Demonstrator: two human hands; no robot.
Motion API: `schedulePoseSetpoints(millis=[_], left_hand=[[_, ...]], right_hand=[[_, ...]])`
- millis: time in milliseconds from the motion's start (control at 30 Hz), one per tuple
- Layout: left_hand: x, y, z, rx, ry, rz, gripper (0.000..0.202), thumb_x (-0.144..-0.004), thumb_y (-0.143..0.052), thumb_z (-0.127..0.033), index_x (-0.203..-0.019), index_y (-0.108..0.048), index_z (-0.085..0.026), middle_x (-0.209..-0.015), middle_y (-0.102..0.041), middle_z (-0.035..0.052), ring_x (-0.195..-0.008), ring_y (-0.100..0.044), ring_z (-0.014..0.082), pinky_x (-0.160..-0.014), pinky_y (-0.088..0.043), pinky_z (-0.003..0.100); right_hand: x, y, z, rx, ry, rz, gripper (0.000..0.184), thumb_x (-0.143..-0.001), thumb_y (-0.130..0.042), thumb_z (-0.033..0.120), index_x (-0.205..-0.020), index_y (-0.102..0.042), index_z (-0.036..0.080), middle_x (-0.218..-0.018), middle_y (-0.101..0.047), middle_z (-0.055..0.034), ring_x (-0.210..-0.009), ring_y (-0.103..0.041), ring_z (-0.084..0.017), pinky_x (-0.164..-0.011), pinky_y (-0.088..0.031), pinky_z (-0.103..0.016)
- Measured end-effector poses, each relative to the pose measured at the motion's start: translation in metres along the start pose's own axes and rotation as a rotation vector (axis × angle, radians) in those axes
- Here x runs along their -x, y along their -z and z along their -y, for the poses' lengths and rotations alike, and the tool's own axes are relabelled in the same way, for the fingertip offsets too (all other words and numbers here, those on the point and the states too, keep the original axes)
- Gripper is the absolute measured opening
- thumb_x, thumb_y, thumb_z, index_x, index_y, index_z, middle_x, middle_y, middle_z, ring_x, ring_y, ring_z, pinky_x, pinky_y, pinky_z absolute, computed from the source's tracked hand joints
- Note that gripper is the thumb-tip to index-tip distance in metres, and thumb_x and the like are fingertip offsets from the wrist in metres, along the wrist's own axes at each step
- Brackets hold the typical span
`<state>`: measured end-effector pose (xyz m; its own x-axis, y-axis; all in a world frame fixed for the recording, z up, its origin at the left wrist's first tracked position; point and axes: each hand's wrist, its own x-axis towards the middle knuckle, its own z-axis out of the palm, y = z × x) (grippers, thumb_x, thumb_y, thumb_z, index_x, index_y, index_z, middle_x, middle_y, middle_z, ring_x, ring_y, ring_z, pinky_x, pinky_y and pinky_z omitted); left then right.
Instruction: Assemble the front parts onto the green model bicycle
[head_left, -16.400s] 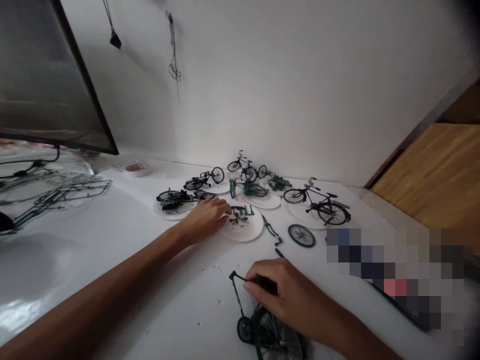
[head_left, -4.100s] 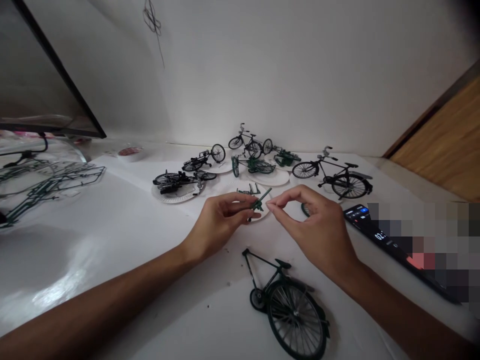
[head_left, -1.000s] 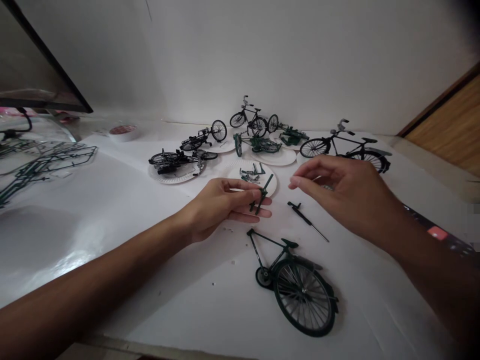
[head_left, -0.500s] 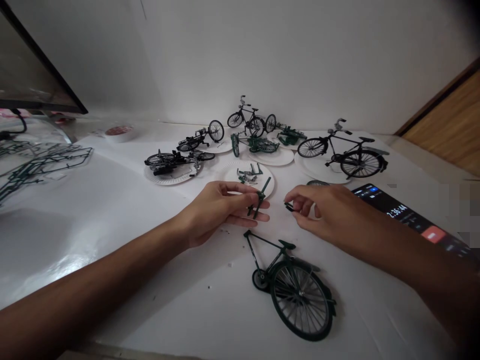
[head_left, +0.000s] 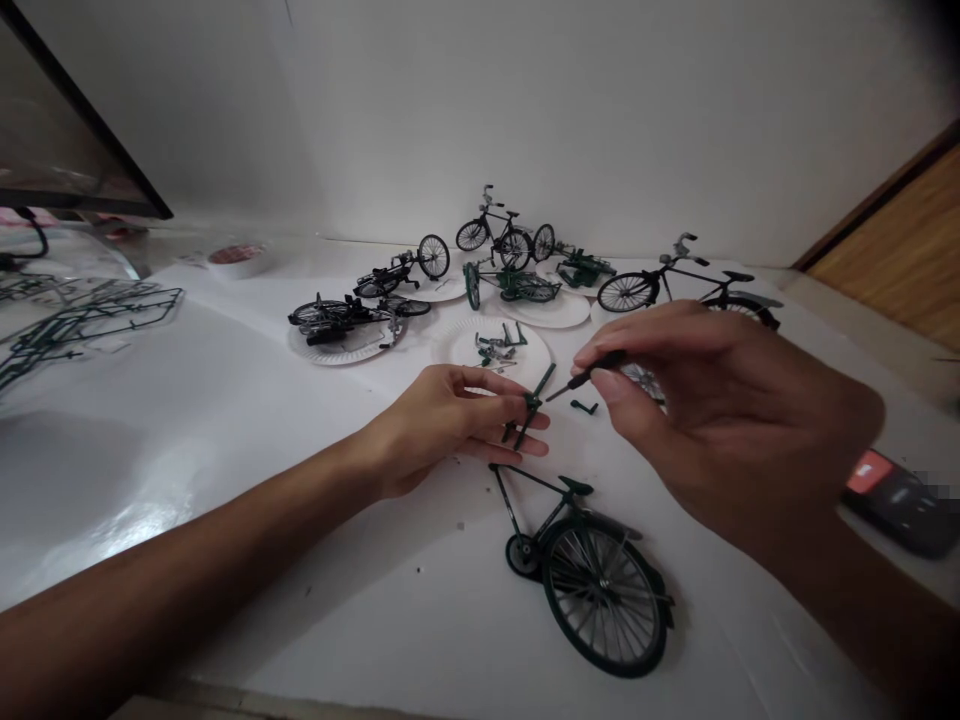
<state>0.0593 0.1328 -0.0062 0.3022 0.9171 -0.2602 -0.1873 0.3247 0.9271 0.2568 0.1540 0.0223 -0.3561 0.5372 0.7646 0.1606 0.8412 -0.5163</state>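
Note:
My left hand (head_left: 457,415) pinches a slim dark green model-bicycle part (head_left: 538,392) between thumb and fingers, the other fingers stretched beneath it; it looks like a front fork. In my right hand (head_left: 712,400) is a small black screwdriver (head_left: 592,373), its thin tip pointing left, close to the green part. Whether the tip touches it, I cannot tell. A small green angled piece (head_left: 584,407) lies on the table between the hands. Below them rests a green model bicycle frame (head_left: 534,545) with its rear wheel (head_left: 604,598) on and no front wheel.
Behind the hands, a paper plate (head_left: 442,345) carries small metal and green parts. Several model bicycles, such as a black one (head_left: 491,235), stand or lie farther back. Green part frames (head_left: 90,325) and a monitor (head_left: 67,120) are at left, a phone (head_left: 904,510) at right.
My right hand has let go of a small dark piece, which lies on the table, and holds a screwdriver close to the left hand's part. The left hand has hardly moved.

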Motion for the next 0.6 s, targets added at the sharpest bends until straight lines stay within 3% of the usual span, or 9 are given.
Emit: schedulePoseSetpoints(millis=[600], left_hand=[[-0.0006, 0.002, 0.0014, 0.021, -0.039, 0.045, 0.019, -0.089, -0.069, -0.024, -0.101, -0.066, -0.009, -0.109, -0.073, 0.0183, -0.09, -0.076, 0.0269, -0.082, -0.062, 0.033]], right_hand=[[0.0021, -0.0001, -0.0032, 0.062, -0.011, 0.048, 0.035, -0.08, -0.067, 0.001, -0.104, -0.068, 0.027, -0.098, -0.069, -0.0019, -0.091, -0.067, -0.022, -0.081, -0.058, -0.042]])
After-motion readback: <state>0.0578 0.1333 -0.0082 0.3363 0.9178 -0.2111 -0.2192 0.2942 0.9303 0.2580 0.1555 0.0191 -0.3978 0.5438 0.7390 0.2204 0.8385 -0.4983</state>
